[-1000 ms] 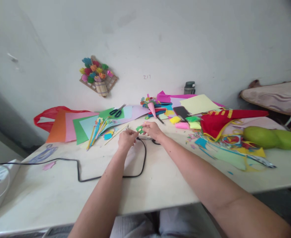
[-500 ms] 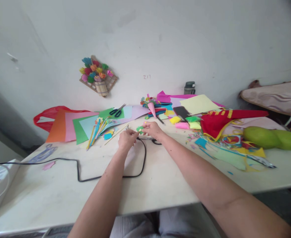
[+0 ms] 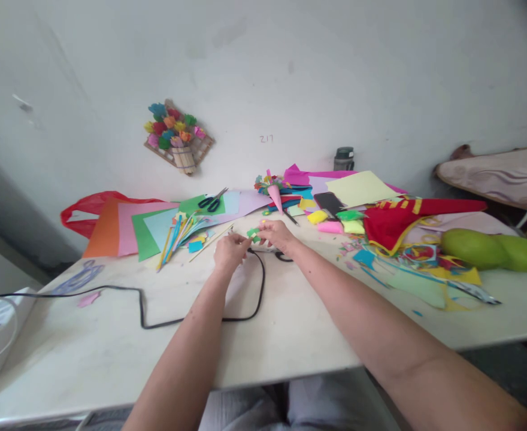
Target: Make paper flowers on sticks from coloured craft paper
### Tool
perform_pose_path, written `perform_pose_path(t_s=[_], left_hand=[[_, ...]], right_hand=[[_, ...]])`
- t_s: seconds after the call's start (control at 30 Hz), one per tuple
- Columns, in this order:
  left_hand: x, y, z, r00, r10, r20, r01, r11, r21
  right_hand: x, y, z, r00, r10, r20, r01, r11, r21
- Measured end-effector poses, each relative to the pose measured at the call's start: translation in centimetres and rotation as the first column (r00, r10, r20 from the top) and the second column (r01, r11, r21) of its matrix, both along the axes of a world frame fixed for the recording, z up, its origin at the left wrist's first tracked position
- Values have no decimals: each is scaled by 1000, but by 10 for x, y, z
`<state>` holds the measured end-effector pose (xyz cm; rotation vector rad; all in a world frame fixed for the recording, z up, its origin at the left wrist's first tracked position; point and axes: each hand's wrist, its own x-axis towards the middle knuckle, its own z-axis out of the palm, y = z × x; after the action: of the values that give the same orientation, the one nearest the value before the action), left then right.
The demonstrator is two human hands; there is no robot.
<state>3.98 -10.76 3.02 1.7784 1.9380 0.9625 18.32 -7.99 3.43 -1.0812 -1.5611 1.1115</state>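
A small green paper cutout (image 3: 253, 234) is pinched between my two hands above the middle of the table. My left hand (image 3: 230, 251) is closed on its left edge, fingertips touching the paper. From the other side my right hand (image 3: 276, 233) grips it with thumb and fingers. A tiny yellow spot shows by the right fingertips, too small to name. Beneath the hands runs a black cable (image 3: 262, 281), its end partly hidden by my fingers. Left of them lie a thin wooden stick (image 3: 209, 243) and a small blue paper piece (image 3: 195, 246).
Rolled paper strips (image 3: 173, 236), coloured sheets (image 3: 129, 227) and black-handled scissors (image 3: 210, 203) lie at the left back. A pink paper cone with flowers (image 3: 274, 196) stands behind my hands. Clay packets (image 3: 330, 227), a phone (image 3: 329, 204), red cloth (image 3: 384, 226) and green fruit (image 3: 470, 248) are on the right.
Both hands stay in place around the green paper cutout. The cutout's angle between the fingers has shifted slightly; everything else looks the same.
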Motion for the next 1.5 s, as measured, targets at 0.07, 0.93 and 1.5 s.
perform_pose_path(t_s=[0.07,0.93,1.5], left_hand=[[0,0,0,1000,7,-12,-7,1000,1],[4,-2,2,996,22,-81,-21,1000,12],[-2,-3,3,998,-25,-62,20,996,-85]], right_hand=[[0,0,-1,1000,5,-2,-5,1000,-5],[-2,2,-3,999,-31,9,31,1000,7],[0,29,-26,966,-189,177,167,977,131]])
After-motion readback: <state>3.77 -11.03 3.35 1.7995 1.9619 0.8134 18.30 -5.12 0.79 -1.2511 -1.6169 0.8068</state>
